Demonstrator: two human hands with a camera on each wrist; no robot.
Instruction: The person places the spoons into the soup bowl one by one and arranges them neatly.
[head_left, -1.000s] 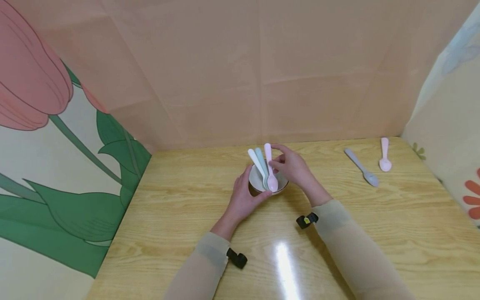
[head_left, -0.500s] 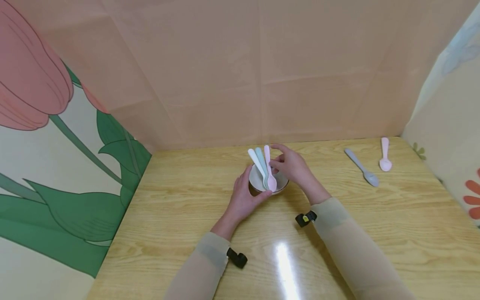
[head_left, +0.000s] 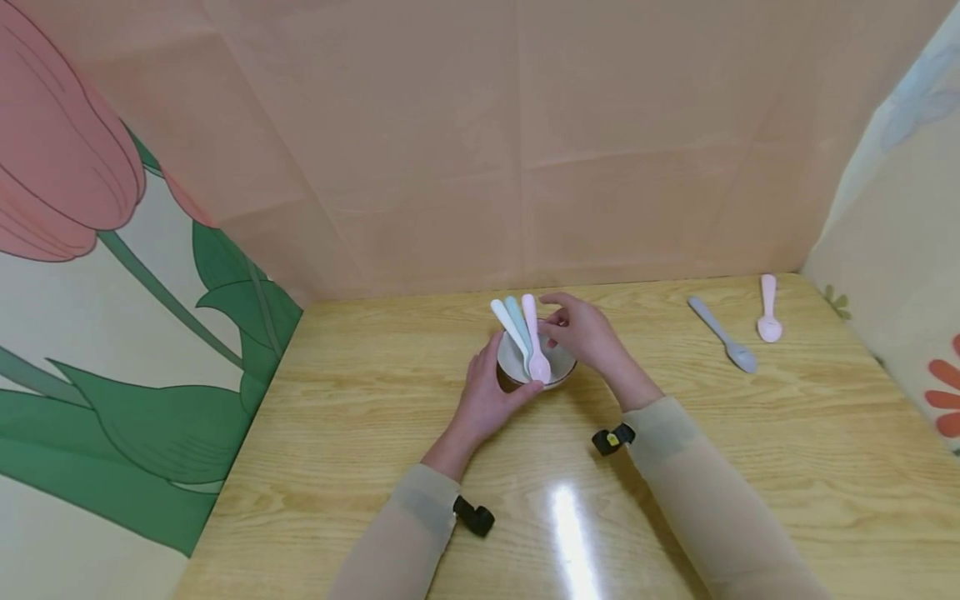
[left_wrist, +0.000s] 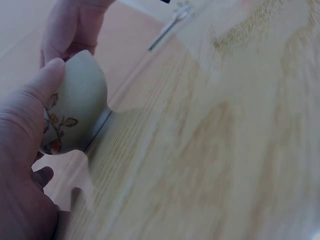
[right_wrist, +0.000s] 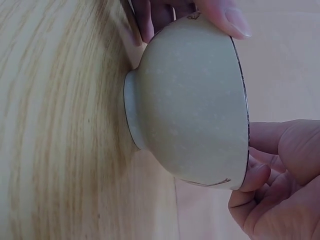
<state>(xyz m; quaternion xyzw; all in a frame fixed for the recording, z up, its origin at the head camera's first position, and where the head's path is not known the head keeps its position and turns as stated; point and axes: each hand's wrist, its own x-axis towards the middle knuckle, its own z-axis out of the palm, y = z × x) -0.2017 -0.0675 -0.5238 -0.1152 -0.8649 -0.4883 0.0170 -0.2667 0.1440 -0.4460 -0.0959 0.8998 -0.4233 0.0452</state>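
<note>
A round cream ceramic bowl (head_left: pixel 562 357) with a dark rim stands at the middle of the far part of the counter (head_left: pixel 360 400), its mouth upward; the left wrist view shows a painted sprig with brown leaves on its outside. Three small spoons lean in it, handles up and tilted toward the far side: a white spoon (head_left: pixel 510 322) at the left, a pale blue-green spoon (head_left: pixel 517 318) beside it, and a light pink spoon (head_left: pixel 531 325) whose scoop lies near the front rim.

The left hand (head_left: pixel 483 392) holds the bowl, its thumb at the near rim and its fingers round the left side. The right hand (head_left: pixel 588 333) is at the far right rim with bent fingers, thumb and forefinger apart in the head view; whether its grip clamps the rim I cannot tell.

Well to the right, a grey spoon (head_left: pixel 723 337) lies slantwise on the wood-grain counter, with a pale pink short-handled spoon (head_left: pixel 768 308) near it. Both arms wear beige sleeves (head_left: pixel 405 533), with a small black device at each wrist. A plain pinkish-brown sheet (head_left: pixel 450 167) stands behind, and a panel printed with a pink tulip (head_left: pixel 67 133) rises at the left.
</note>
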